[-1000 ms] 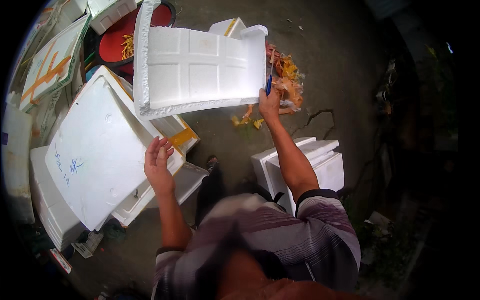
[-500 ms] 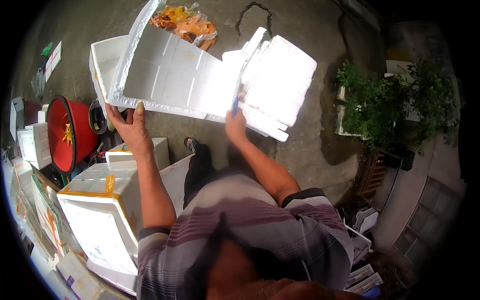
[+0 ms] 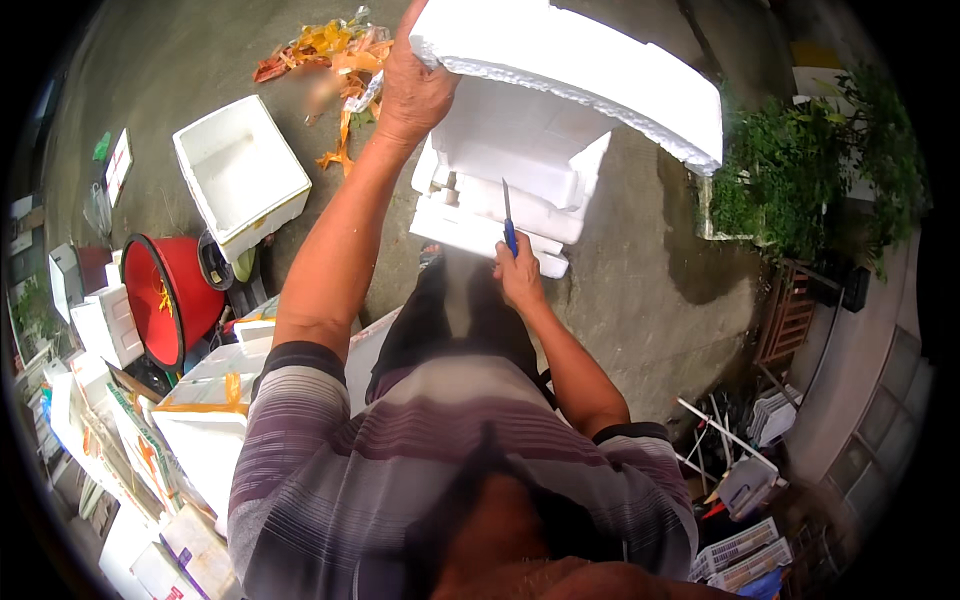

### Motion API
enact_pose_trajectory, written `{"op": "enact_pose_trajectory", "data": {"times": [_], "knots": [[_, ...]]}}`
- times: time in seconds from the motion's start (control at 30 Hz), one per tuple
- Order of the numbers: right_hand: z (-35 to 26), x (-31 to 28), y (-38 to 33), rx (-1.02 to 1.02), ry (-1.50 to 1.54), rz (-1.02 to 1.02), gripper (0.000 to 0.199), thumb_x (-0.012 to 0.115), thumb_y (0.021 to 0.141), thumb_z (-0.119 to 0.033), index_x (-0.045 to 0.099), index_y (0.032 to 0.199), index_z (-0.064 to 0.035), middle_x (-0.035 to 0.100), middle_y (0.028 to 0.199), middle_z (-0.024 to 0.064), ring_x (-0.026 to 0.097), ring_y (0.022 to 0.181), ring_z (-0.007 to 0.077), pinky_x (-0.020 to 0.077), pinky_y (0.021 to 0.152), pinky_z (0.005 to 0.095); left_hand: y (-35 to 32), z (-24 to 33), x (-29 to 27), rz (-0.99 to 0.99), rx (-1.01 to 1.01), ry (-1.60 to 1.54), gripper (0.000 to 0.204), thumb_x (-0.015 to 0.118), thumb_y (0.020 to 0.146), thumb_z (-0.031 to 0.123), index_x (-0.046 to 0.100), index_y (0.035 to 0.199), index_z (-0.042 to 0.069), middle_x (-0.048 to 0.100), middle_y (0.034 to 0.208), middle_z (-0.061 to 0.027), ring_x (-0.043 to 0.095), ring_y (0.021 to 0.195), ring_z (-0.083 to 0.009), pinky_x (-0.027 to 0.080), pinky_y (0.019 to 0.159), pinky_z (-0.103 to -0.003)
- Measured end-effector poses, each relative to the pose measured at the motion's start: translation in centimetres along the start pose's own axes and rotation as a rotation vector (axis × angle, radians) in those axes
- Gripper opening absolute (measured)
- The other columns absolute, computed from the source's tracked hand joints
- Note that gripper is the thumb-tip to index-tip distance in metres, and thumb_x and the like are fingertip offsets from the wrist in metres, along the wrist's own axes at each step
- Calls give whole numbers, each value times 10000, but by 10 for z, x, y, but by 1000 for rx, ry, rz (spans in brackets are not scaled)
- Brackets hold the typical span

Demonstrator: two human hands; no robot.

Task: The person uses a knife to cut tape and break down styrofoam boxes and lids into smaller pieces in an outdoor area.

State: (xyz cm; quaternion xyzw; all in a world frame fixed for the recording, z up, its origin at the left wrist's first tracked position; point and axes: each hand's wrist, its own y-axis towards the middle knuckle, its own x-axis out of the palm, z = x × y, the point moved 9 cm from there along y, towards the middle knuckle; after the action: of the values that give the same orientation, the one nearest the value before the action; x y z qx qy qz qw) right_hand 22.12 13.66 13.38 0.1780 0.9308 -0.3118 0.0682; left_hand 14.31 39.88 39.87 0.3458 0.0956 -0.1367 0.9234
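My left hand (image 3: 415, 98) grips one end of a white foam box piece (image 3: 600, 62), lifted at the top centre and tilted, its lower edge rough and crumbly. In my right hand (image 3: 521, 277) is a knife (image 3: 511, 236) with a blue handle, its thin blade pointing up and away from me. The blade shows in front of a stack of white foam pieces (image 3: 480, 232) below the raised piece; whether it touches them I cannot tell. Left of my left forearm, an open white foam box (image 3: 292, 200) stands on the ground.
Orange and yellow tape scraps (image 3: 335, 50) lie in a heap at the far left. A red tub (image 3: 200, 315) and several foam boxes (image 3: 205, 430) crowd my left. On the right are leafy plants (image 3: 800, 150), a brown slatted rack (image 3: 785, 318) and assorted clutter (image 3: 740, 450).
My left hand has raised the foam piece and swung it up and right, turning its outer side toward me. The knife has come away from its edge. The open box now shows fully.
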Motion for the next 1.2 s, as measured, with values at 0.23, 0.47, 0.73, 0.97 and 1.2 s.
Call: {"op": "enact_pose_trajectory", "data": {"times": [0.23,0.47,0.73,0.97,1.2], "knots": [[33,-17,44,-200,-328,113,352,448,932,-295,535,975,43,603,679,172,634,572,270,505,557,380,-12,-29,59,-59,49,189,453,540,887,153,442,1295,-20,467,1302,-200,420,1241,-314,309,1052,-362],[-3,33,96,-476,-689,80,304,468,891,-234,499,980,55,606,673,165,649,612,296,524,585,391,-30,-24,69,-88,107,208,433,554,868,135,467,1266,-11,474,1286,-197,428,1227,-318,321,1036,-369],[12,54,127,-97,-523,86,286,471,896,-232,470,977,43,622,750,232,636,723,384,506,689,464,-31,-24,65,-99,125,223,412,570,845,114,496,1234,0,483,1268,-194,438,1211,-322,335,1018,-377],[-7,63,108,-10,-443,92,260,456,908,-221,442,972,31,620,781,261,622,779,422,494,689,495,-40,-34,58,-110,88,267,395,585,825,96,521,1205,9,491,1252,-192,447,1196,-326,347,1003,-384],[18,41,31,93,-589,-102,267,461,910,-257,493,997,-7,634,857,233,607,844,417,460,770,510,-39,-26,61,-74,141,202,404,643,805,76,551,1198,58,332,1421,-199,291,1339,-336,244,1086,-374]]}}
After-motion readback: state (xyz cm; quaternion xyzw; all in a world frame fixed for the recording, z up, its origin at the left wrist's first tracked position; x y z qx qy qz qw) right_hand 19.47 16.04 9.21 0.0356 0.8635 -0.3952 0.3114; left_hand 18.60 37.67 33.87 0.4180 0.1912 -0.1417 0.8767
